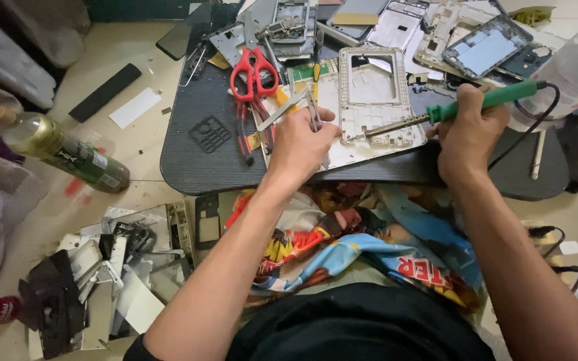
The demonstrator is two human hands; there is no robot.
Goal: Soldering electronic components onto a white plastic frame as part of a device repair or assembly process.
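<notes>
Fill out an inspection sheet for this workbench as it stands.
Surface: dark ribbed board laid on a pale tiled floor.
Job's things: white plastic phone frame; green-handled soldering iron, tip at the frame's lower edge; metal tweezers.
Clutter: red-handled scissors, stripped phone shells at the back, broken parts pile on the floor.
Grippers: left hand grips the tweezers; right hand grips the iron.
Cables: black iron cord loops right.
Surroundings: green can lying on its side at left, clear plastic bottle at right.
</notes>
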